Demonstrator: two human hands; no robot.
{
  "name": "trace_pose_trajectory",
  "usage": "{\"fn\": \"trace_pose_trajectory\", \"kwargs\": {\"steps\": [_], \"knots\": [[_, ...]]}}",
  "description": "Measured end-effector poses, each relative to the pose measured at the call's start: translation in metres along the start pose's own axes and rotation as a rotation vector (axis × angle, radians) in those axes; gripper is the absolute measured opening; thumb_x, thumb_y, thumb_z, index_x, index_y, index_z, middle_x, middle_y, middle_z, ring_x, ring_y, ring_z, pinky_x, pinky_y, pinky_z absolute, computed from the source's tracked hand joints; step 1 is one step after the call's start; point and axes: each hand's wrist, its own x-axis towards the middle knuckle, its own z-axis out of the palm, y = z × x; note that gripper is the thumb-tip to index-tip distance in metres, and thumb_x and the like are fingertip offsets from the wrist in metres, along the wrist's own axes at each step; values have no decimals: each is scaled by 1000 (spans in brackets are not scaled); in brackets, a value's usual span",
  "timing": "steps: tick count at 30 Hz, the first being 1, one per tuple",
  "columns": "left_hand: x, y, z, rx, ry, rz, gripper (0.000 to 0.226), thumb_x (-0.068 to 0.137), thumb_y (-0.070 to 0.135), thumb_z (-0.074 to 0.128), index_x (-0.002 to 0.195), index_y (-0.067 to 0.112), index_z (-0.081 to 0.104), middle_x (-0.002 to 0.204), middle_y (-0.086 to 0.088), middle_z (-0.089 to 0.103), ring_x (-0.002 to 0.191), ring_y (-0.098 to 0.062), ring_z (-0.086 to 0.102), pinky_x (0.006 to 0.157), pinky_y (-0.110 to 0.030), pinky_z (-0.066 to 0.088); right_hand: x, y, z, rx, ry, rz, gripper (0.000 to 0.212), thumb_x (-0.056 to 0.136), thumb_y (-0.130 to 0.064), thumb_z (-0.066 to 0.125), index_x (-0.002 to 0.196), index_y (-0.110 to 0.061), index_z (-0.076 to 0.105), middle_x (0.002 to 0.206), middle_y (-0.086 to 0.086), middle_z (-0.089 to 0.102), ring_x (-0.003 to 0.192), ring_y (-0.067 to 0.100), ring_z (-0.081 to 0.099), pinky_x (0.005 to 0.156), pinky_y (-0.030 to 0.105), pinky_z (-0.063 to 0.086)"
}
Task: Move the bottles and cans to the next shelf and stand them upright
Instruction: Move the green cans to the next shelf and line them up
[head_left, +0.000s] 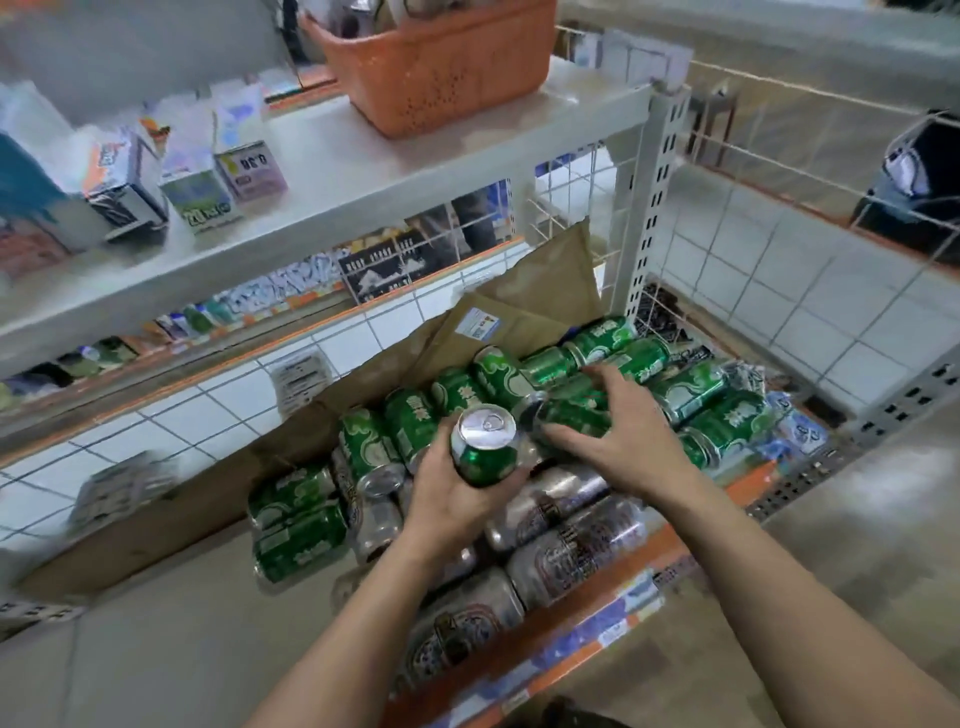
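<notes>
My left hand (452, 493) is wrapped around a green can (484, 447), held with its silver top facing up, above the pile. My right hand (618, 431) lies over another green can (571, 415) that rests on its side in the pile, fingers curled on it. Several green cans (696, 389) lie on their sides across the low shelf (644, 566). Several silver cans (576, 551) lie toward the shelf's front edge. More green cans (296, 525) lie at the left of the pile.
Brown cardboard (524, 306) stands behind the cans against a wire grid. The upper shelf (332, 171) carries an orange basket (441, 67) and small cartons (197, 192). A perforated upright post (654, 202) stands right. White tiled floor (810, 291) lies beyond.
</notes>
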Motion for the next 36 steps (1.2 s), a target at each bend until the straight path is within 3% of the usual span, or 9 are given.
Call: {"fn": "trace_pose_trajectory", "kwargs": {"steps": [3, 11, 15, 19, 23, 26, 30, 33, 36], "knots": [[-3, -5, -11, -65, 78, -67, 68, 66, 7, 94, 121, 23, 58, 107, 2, 75, 101, -12, 72, 84, -18, 54, 8, 25, 11, -274, -171, 94, 94, 70, -73, 70, 145, -28, 35, 133, 8, 56, 115, 30, 57, 96, 47, 54], [-16, -7, -54, -64, 242, -71, 65, 64, 20, 96, 118, 28, 60, 109, 3, 75, 103, -15, 72, 92, -35, 58, -12, -4, 9, 190, 90, 6, 72, 73, -28, 88, 134, -22, 49, 88, 5, 64, 76, 24, 61, 68, 36, 46], [-29, -10, -84, -56, 327, -64, 60, 67, 11, 95, 114, 28, 61, 104, 6, 74, 98, -8, 72, 83, -22, 58, -20, -54, 15, 292, 158, -140, 66, 71, -29, 91, 124, -27, 51, 95, -14, 53, 85, 14, 53, 73, 27, 40], [-51, -18, -130, -34, 371, -57, 59, 70, 6, 92, 114, 24, 59, 101, 11, 72, 87, 7, 69, 78, -13, 55, -29, -115, 49, 344, 107, -202, 60, 67, -26, 94, 111, -27, 53, 92, -9, 59, 84, 14, 57, 72, 19, 44], [-86, -41, -205, -39, 458, -39, 57, 69, 11, 94, 116, 23, 63, 106, 3, 74, 98, -12, 72, 84, -28, 60, -51, -175, 114, 736, -14, -27, 55, 71, -23, 93, 113, -16, 58, 99, 9, 71, 87, 21, 70, 76, 27, 57], [-123, -62, -277, -61, 509, -26, 55, 71, 16, 94, 114, 30, 63, 107, 7, 75, 98, -6, 71, 84, -25, 58, -78, -235, 180, 1112, -155, 139, 43, 81, -14, 82, 115, -6, 57, 109, 18, 71, 89, 25, 72, 71, 33, 57], [-177, -103, -390, -106, 582, -74, 62, 61, 30, 95, 115, 22, 66, 104, 5, 76, 95, -9, 73, 83, -29, 58, -116, -316, 284, 1091, -331, 155, 44, 73, 0, 83, 107, -16, 59, 100, 19, 71, 86, 29, 61, 75, 39, 48], [-220, -131, -470, -94, 596, -115, 59, 64, 16, 97, 113, 26, 65, 103, 9, 76, 98, -8, 73, 85, -29, 59, -151, -371, 363, 965, -460, 76, 44, 59, -4, 87, 100, -17, 74, 98, 14, 77, 89, 29, 71, 86, 47, 55], [-258, -154, -530, -93, 642, -157, 59, 64, 16, 97, 114, 21, 66, 104, 5, 77, 98, -11, 73, 86, -29, 59, -183, -417, 421, 881, -533, 62, 67, 54, 0, 88, 114, -19, 65, 102, 6, 77, 92, 22, 75, 78, 38, 59]]}}
